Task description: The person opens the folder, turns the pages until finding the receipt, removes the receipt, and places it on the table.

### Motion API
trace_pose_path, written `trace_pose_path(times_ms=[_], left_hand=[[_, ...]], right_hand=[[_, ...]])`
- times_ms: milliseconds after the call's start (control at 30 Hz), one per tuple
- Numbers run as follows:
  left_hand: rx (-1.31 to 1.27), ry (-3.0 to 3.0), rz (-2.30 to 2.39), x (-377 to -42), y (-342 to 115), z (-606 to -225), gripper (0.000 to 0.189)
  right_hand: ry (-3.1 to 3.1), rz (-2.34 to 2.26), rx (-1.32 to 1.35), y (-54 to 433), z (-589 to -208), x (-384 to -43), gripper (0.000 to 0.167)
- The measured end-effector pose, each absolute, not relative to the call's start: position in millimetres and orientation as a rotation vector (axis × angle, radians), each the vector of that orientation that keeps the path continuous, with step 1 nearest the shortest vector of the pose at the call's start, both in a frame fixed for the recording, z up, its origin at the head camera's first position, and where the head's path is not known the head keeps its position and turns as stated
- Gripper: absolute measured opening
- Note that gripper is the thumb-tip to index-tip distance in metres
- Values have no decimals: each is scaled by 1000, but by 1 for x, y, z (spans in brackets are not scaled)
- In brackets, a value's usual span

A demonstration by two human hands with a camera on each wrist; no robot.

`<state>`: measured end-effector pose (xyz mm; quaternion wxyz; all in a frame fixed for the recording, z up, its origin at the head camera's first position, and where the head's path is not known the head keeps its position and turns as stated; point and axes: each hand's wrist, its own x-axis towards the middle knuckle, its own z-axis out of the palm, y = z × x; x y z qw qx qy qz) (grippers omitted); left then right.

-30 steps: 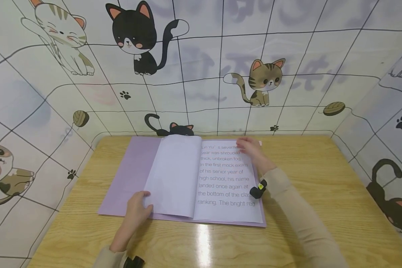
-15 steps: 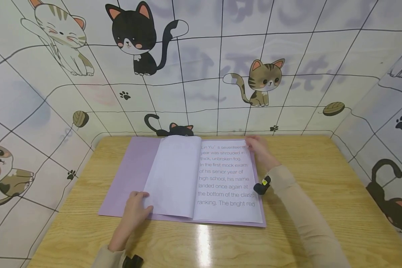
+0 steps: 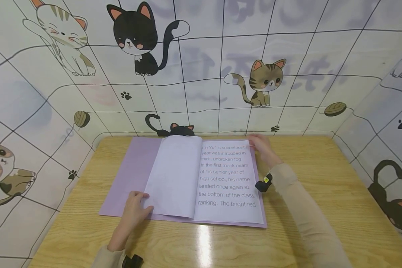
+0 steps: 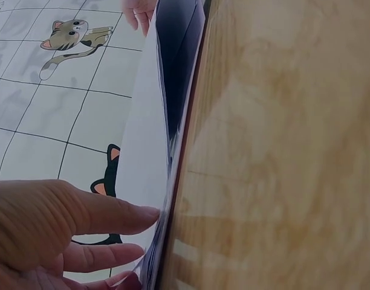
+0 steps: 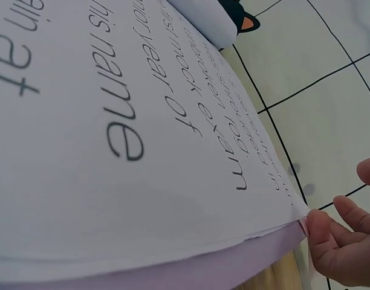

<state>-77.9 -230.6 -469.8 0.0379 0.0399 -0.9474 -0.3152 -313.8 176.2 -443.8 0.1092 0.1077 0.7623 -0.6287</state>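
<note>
An open booklet with a light purple cover (image 3: 127,176) lies on the wooden table. Its left page (image 3: 172,175) is blank; the right page (image 3: 226,216) carries large printed English text. My left hand (image 3: 134,208) rests at the lower left corner of the blank page, thumb and fingers extended along its edge. In the left wrist view, that thumb (image 4: 121,214) lies on the paper near the stacked sheet edges. At the printed page's upper right corner, my right hand (image 3: 262,149) pinches the paper with its fingertips. In the right wrist view, its other fingers (image 5: 351,214) are spread behind.
The wooden table (image 3: 308,171) extends around the booklet on both sides and in front. Behind and beside it stands a white grid-patterned backdrop (image 3: 201,93) with cartoon cats. Small black devices (image 3: 264,183) sit at both wrists.
My right hand has moved right, from over the printed page's top lines to its upper right corner, uncovering the text. My left hand stays at the lower left.
</note>
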Motion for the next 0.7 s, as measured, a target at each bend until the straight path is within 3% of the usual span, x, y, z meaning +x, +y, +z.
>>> trace_pose_path(times_ms=[700], left_hand=[[109,-2908,-963,-76,-231,-470,35]], right_hand=[[2282,-1709,229,181,-441,-309,47]])
